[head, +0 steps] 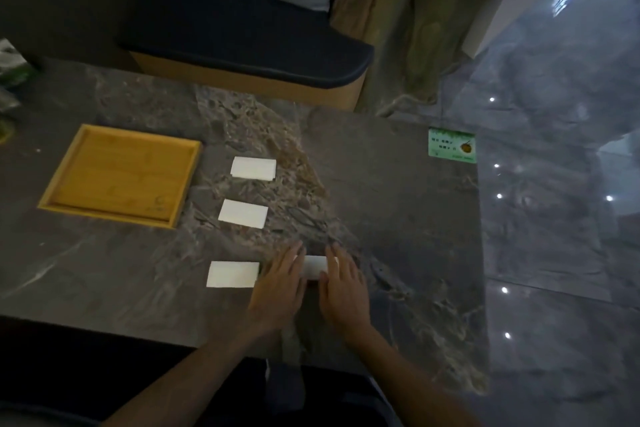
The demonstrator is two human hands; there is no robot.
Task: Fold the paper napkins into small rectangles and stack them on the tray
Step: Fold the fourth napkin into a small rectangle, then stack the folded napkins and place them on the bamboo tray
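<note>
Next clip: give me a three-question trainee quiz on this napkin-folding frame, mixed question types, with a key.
1. How many folded napkins lie untouched on the table?
2. True or false: the tray already holds a stack.
3. The hands press a napkin: A) on the tray B) on the table, right of the nearest folded one C) in the air.

Key
1. Three: far napkin, middle napkin, near napkin.
2. False; it holds nothing.
3. B: left hand and right hand flatten the fourth napkin.

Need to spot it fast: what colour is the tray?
Yellow-orange wood tray, clearest in the head view.
</note>
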